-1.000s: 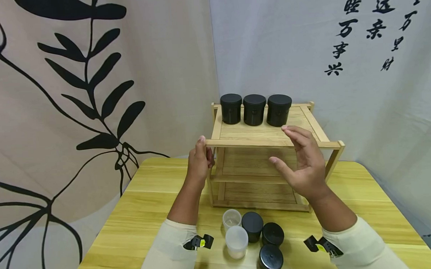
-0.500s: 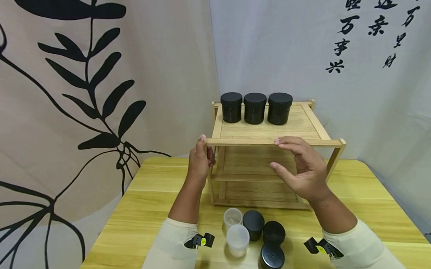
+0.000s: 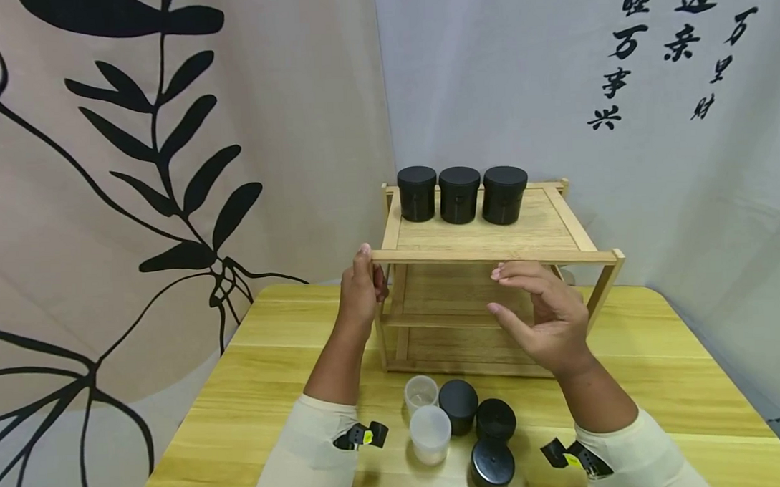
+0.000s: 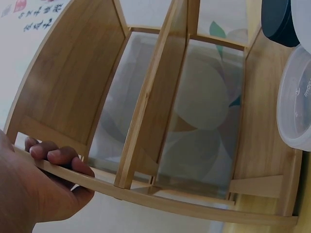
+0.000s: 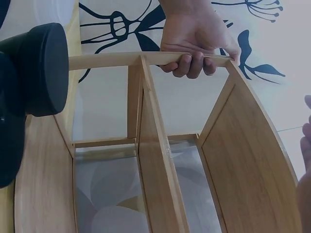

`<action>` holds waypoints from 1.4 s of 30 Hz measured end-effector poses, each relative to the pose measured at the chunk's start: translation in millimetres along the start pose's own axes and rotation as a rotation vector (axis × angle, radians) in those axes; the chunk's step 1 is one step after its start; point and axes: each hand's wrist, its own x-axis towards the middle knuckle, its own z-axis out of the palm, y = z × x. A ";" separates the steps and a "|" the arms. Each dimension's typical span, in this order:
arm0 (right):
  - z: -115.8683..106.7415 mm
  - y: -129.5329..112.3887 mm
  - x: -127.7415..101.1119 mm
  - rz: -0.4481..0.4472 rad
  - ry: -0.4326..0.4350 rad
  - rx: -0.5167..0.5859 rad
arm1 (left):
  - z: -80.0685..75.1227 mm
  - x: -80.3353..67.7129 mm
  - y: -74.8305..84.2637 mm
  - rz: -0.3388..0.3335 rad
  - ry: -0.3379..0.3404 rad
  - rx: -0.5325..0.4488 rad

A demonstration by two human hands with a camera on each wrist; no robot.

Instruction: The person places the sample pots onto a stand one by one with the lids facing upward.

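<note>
A three-tier wooden rack (image 3: 550, 220) stands on the table. My left hand (image 3: 359, 291) grips its left front post near the top; in the left wrist view the fingers (image 4: 60, 154) curl round the wood. My right hand (image 3: 550, 320) hovers before the rack's right front, just below the top edge, with thumb and fingers spread apart and nothing between them. Only a part of the right hand (image 5: 305, 160) shows at the side of the right wrist view. Three lidded black jars (image 3: 461, 195) stand in a row at the back of the top shelf.
Before the rack, a translucent cup (image 3: 430, 435) and a second clear cup (image 3: 421, 393) sit on the wooden table (image 3: 241, 421). Beside them are a matte black jar (image 3: 458, 408), another black container (image 3: 496, 420) and a glossy black one (image 3: 492, 466). A printed cloth (image 3: 309, 132) hangs behind.
My right hand has come down from above the top shelf's front edge to below it, its fingers still apart. The left hand keeps its grip on the post; the jars have not moved.
</note>
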 end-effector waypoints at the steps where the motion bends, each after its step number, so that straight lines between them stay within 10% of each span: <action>1: -0.1 -0.5 -1.0 0.000 -0.008 0.007 | 0.0 0.1 -0.3 -0.001 -0.001 0.000; 8: -4.0 -0.4 -13.8 0.019 -0.101 0.054 | 0.1 1.2 -0.5 0.004 0.001 -0.001; 18: -14.1 1.2 -41.3 0.221 -0.372 0.015 | -1.7 0.5 -0.4 -0.007 -0.009 0.018; 42: -30.1 -8.4 -69.7 0.740 -0.718 -0.132 | -0.8 -0.1 0.4 -0.003 0.001 0.022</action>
